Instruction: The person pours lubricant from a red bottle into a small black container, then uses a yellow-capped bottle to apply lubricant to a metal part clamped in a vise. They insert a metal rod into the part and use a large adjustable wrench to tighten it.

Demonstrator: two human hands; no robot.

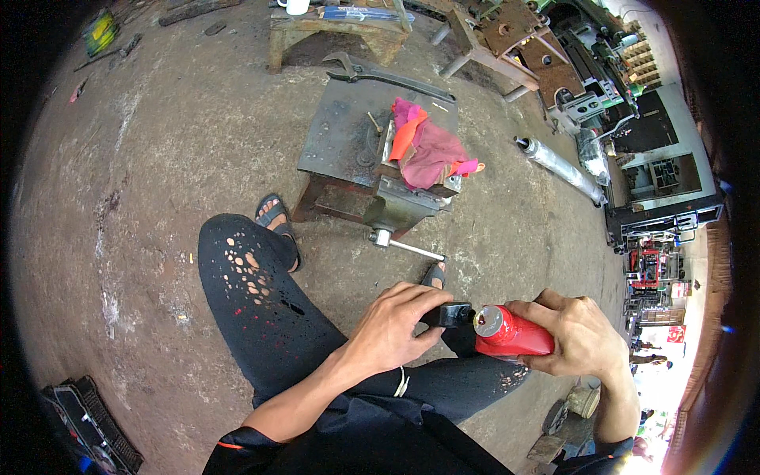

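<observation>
Above my lap, my left hand (396,323) is closed on a small black boxy piece (450,314), pinched between thumb and fingers. I cannot make out its exact kind. A red bottle (522,336) with a round silvery top lies tilted in my right hand (582,332), whose fingers wrap round its far end. The bottle's top faces the black piece, and the two are very close; whether they touch is unclear. A dark spot shows on the silvery top.
Ahead stands a low metal table (336,131) with a bench vise (400,204), a pink and orange cloth (431,150) over it, and a large adjustable wrench (380,75). A wrapped cylinder (562,169) lies on the floor at right, near machinery. A black crate (91,423) sits lower left.
</observation>
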